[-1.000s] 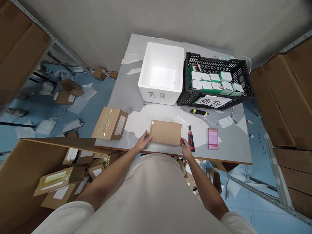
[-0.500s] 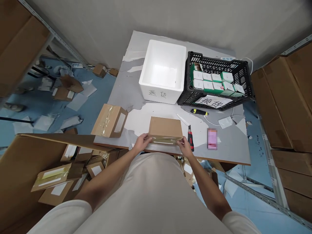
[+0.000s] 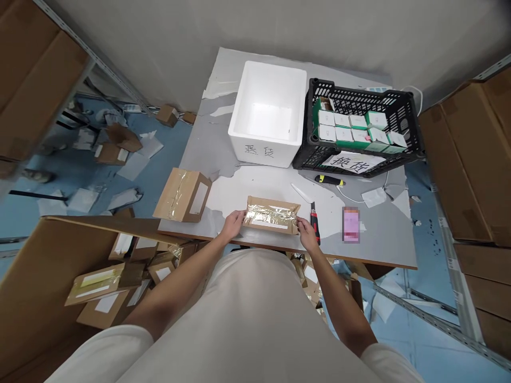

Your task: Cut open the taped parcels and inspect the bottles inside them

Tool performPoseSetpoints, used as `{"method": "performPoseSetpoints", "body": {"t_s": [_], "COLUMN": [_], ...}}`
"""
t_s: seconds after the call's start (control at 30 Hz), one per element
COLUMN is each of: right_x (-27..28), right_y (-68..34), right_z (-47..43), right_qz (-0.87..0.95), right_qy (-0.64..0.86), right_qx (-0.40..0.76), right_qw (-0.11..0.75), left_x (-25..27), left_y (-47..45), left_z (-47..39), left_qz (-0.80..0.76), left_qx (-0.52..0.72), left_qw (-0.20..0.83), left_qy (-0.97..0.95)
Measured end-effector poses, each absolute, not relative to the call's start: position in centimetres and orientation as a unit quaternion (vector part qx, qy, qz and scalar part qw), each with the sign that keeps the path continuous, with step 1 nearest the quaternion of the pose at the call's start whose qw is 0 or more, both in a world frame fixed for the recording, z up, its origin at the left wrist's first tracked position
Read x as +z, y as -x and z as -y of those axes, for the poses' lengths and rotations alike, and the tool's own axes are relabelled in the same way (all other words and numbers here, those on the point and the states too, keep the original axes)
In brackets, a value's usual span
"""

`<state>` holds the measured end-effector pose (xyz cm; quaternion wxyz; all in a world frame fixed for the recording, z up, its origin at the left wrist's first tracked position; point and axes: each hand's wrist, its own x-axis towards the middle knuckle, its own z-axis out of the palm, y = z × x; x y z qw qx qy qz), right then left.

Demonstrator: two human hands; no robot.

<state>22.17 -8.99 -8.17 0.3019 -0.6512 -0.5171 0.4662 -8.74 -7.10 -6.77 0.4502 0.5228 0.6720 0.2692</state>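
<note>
Between my two hands is a small cardboard box (image 3: 271, 215), its upper face covered with shiny clear tape over a white label. My left hand (image 3: 233, 224) grips the box's left end, fingers closed on its edge. At the opposite end, my right hand (image 3: 306, 234) holds the right edge the same way. Just right of that hand lies a red and black utility knife (image 3: 315, 226), with its blade pointing away from me. A taped cardboard box (image 3: 182, 195) with a white label on its side sits to the left on the table.
Behind stand a white foam box (image 3: 265, 150) and a black plastic crate (image 3: 359, 165) of green-and-white cartons. A yellow-black tool (image 3: 329, 180) and a blurred pink phone-like object (image 3: 351, 225) lie right on the table (image 3: 195, 143). A large carton (image 3: 35, 260) of parcels stands lower left.
Both hands have turned the small box over toward me, so its taped, labelled face now shows instead of the plain brown one. The view has shifted slightly.
</note>
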Motion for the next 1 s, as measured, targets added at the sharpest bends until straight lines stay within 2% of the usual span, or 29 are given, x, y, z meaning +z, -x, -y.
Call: {"method": "performPoseSetpoints", "body": {"t_s": [0.1,0.27,0.4,0.63,0.8,1.0], "right_x": [-9.4,-9.9,-8.9,-7.3,-7.8,-8.7], "right_y": [-22.8,-22.5,-22.1,-21.1,-20.5,-21.2], "right_z": [9.9,10.8,10.0,6.8,6.5,7.8], "right_qz": [0.51,0.523,0.517,0.573,0.562,0.526], "right_qy": [0.618,0.596,0.605,0.684,0.694,0.693], "right_qx": [0.51,0.549,0.536,0.417,0.416,0.445], "right_qw": [0.312,0.266,0.283,0.172,0.17,0.211], "left_x": [-8.3,-10.1,-9.4,-7.8,-8.7,-10.0], "left_y": [9.4,9.2,8.8,8.5,8.5,8.8], "left_z": [7.9,8.8,8.4,5.5,4.8,6.0], "left_qz": [-0.63,-0.582,-0.586,-0.676,-0.684,-0.674], "left_qx": [0.302,0.306,0.321,0.249,0.249,0.27], "left_qw": [0.521,0.586,0.57,0.447,0.449,0.487], "left_qy": [-0.49,-0.474,-0.478,-0.531,-0.518,-0.485]}}
